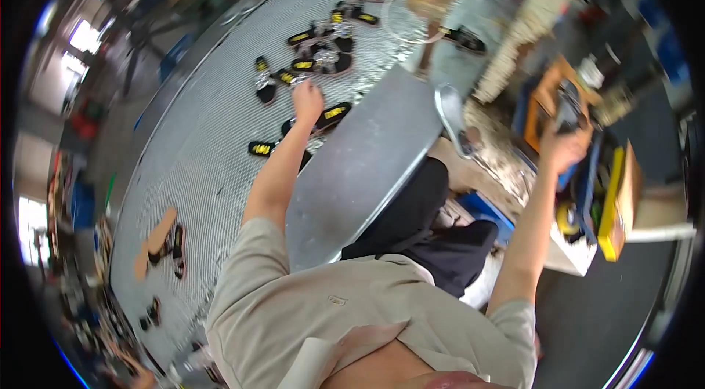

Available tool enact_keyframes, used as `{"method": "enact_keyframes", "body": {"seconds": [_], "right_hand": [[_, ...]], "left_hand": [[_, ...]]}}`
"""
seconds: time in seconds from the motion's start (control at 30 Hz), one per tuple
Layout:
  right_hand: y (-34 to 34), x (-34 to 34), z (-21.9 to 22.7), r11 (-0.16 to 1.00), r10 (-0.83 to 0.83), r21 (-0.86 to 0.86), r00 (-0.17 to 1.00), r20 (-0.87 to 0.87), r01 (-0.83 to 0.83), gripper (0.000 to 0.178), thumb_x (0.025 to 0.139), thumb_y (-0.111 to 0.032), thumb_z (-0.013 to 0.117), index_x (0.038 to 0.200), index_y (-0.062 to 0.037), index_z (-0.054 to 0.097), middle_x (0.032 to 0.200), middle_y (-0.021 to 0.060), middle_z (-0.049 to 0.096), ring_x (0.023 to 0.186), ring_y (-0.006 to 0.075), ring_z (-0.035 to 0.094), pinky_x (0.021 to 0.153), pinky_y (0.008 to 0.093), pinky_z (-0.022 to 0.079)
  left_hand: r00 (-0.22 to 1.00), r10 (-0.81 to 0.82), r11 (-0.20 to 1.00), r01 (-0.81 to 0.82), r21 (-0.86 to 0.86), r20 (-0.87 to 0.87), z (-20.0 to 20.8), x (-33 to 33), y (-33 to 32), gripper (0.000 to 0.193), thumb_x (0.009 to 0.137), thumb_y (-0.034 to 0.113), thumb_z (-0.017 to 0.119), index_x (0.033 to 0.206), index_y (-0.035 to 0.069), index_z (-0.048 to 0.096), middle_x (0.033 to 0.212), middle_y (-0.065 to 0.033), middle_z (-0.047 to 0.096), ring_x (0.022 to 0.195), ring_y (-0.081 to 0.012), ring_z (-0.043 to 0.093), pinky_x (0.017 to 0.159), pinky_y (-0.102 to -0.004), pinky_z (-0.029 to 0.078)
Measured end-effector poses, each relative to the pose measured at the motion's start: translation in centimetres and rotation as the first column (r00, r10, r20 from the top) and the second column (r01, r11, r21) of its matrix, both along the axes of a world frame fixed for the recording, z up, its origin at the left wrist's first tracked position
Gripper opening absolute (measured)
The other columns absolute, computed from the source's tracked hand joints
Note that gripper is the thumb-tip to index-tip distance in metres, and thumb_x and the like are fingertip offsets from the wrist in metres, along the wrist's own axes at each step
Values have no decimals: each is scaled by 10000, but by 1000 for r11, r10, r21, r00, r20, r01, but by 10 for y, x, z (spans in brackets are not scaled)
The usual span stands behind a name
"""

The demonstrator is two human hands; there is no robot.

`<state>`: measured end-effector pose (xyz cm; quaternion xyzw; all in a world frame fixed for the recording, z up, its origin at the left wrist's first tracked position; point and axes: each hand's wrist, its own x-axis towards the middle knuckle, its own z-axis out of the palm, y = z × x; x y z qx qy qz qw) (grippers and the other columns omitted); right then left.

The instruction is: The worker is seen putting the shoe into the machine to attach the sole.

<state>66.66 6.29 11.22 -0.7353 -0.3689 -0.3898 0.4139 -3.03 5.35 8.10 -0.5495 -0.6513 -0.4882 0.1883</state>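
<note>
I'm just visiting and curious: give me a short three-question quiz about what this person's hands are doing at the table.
1. True or false: the left hand is over the grey mesh table, among the small black and yellow parts.
2. Multiple choice: the right hand reaches toward
A. the flat grey panel
B. a dark object by the orange frame, off the table's side
C. the red can
3. Fill in: the person's shirt is ___ in colour.

Key: 1 true; 2 B; 3 beige. Whether either hand grips anything is too blurred to tell.
</note>
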Motion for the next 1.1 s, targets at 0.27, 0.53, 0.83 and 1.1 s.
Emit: {"method": "enact_keyframes", "body": {"seconds": [0.27, 0.53, 0.83, 1.1], "right_hand": [[-32, 15, -4, 985, 160, -73, 987, 33, -158, 825, 934, -631, 671, 1237, 137, 669, 1257, 333, 680, 1261, 440, 608, 1229, 616, 264], [-46, 22, 22, 943, 193, -263, 978, -76, -207, 886, 1010, -686, 485, 1360, 114, 635, 1397, 345, 605, 1434, 401, 484, 1294, 542, 153], [-43, 26, 21, 940, 187, -276, 980, -70, -200, 832, 1032, -652, 475, 1391, 83, 626, 1417, 314, 605, 1433, 372, 491, 1298, 533, 157], [-48, 7, 31, 976, 179, -143, 980, 83, -166, 763, 994, -592, 604, 1223, 129, 702, 1260, 291, 702, 1291, 402, 611, 1236, 545, 289]], "left_hand": [[866, 205, 888, -361, -286, -456, 28, -51, 33, 466, 964, 177, 622, 1409, 43, 607, 1352, -192, 618, 1290, -402, 551, 1091, -511, 454], [846, 299, 655, -518, -550, -441, 29, -63, 71, 689, 985, 182, 584, 1635, 225, 362, 1579, -234, 403, 1441, -481, 403, 1138, -661, 368], [812, 200, 567, -552, -611, -548, 27, -50, 75, 613, 1043, 207, 539, 1633, 200, 375, 1661, -177, 346, 1540, -441, 306, 1193, -664, 314], [772, -14, 853, -323, -411, -636, 44, -58, 70, 287, 935, 133, 618, 1219, 102, 597, 1121, -149, 669, 1119, -347, 648, 953, -520, 509]]}}
